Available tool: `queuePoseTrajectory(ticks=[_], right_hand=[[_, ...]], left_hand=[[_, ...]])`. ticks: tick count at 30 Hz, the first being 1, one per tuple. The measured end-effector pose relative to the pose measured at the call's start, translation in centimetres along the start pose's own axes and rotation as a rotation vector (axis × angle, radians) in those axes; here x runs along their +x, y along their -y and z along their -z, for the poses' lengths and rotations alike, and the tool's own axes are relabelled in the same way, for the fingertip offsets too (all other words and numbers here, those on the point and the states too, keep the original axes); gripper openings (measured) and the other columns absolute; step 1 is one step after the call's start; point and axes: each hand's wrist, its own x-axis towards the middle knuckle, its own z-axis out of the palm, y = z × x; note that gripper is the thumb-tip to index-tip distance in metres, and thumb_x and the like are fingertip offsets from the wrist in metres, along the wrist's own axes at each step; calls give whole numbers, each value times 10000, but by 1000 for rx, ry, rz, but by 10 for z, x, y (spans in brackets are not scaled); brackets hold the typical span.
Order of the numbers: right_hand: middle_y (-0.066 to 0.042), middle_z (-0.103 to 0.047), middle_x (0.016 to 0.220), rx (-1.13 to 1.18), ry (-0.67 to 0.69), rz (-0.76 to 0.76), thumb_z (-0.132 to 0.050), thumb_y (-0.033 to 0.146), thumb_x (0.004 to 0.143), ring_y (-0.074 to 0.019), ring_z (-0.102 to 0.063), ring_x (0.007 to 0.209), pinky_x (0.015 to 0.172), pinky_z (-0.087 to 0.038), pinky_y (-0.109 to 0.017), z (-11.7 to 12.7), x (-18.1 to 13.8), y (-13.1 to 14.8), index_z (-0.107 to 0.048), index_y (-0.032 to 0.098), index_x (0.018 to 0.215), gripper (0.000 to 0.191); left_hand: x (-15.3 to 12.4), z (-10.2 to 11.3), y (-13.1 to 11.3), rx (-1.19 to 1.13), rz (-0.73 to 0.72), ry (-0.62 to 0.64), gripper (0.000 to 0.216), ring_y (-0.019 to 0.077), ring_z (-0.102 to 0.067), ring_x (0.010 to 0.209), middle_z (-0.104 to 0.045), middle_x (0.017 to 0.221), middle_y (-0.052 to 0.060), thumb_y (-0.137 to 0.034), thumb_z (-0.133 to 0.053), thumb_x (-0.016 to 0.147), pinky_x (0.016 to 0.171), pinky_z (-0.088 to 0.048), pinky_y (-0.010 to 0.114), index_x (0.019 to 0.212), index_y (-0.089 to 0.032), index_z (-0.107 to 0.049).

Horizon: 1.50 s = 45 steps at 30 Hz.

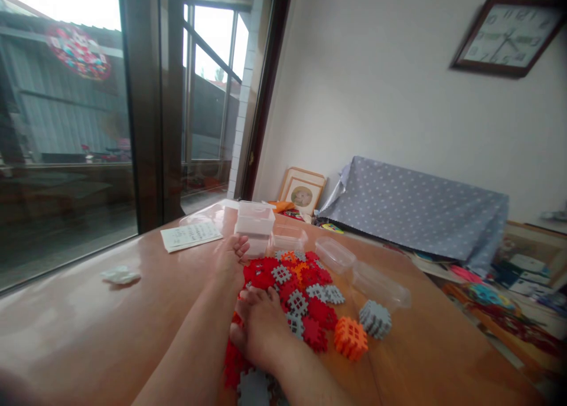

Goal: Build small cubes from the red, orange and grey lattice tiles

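Observation:
A pile of red, grey and orange notched plastic tiles (298, 302) is spread over the wooden table. My left hand (231, 253) is held on edge at the far left border of the pile, near the clear boxes. Its fingers are loosely bent with nothing visible in them. On the near left part of the pile rests my right hand (261, 326), palm down, fingers bent and thumb apart; what lies under the palm is hidden. To its right stand a stack of orange tiles (351, 338) and a stack of grey tiles (375, 319).
Clear plastic boxes (254, 220) are stacked behind the pile, with a clear lid or tray (381, 284) to the right. A written sheet (191, 236) and a crumpled white wrapper (120, 275) lie on the left of the table (168, 311), beside the window.

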Motion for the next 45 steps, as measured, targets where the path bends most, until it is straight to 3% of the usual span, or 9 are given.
queuePoseTrajectory(ticks=[5,12,16,20,26,28,31,35,45], right_hand=[[-69,-714,1107,-92,-120,-81,-608,277,900,-270,-553,1119,975,-364,-442,-1,-5,-16,-695,247,1079,201],[-47,-725,920,-39,-297,-236,-557,211,923,-244,-594,958,838,-373,-365,11,-21,-48,-707,244,910,154],[-37,-703,885,390,-447,-353,-539,358,955,-214,-608,841,756,-420,-308,22,-36,-67,-690,225,978,203],[-23,-712,1002,933,-491,-343,-539,471,962,-213,-628,898,808,-473,-313,35,-57,-74,-652,239,1162,327],[-32,-712,1035,1192,-521,-401,-607,519,928,-205,-640,876,836,-498,-329,51,-83,-72,-626,264,1278,433],[-33,-708,1033,1187,-576,-449,-644,529,899,-200,-642,870,817,-502,-318,50,-89,-74,-610,263,1307,488],[-15,-690,913,1150,-664,-574,-657,566,871,-176,-614,723,645,-485,-278,44,-96,-80,-581,257,1322,553],[-20,-685,934,1150,-699,-583,-631,567,887,-164,-607,716,590,-464,-252,41,-100,-83,-603,254,1221,459],[3,-647,820,1087,-766,-592,-667,523,861,-139,-546,689,631,-458,-243,52,-109,-97,-691,220,1092,382]], left_hand=[[0,-1,5,22,24,44,149,102,-618,629,-706,803,20,-240,-654,727,555,-393,215,856,-173,-622],[-6,-2,18,77,46,137,170,115,-616,631,-702,796,39,-256,-686,712,542,-385,214,843,-162,-632],[-16,-3,34,269,42,331,250,128,-620,677,-710,824,47,-370,-716,749,589,-394,227,878,-170,-642],[-36,-7,47,507,84,554,285,128,-608,726,-713,850,34,-437,-713,784,648,-392,235,889,-177,-661],[-67,-14,61,590,196,868,242,106,-519,638,-638,711,-11,-360,-755,735,614,-347,240,843,-156,-680],[-74,-16,65,584,205,872,205,97,-492,599,-615,664,-22,-324,-746,728,598,-336,240,811,-154,-667],[-79,-18,72,524,250,793,184,99,-501,561,-599,612,-32,-310,-728,734,584,-348,239,809,-169,-635],[-82,-18,79,413,355,721,259,141,-621,644,-650,677,-9,-301,-787,689,643,-432,254,811,-192,-587],[-89,-15,88,507,380,852,199,133,-604,675,-663,734,0,-303,-735,769,632,-410,244,845,-194,-587]])
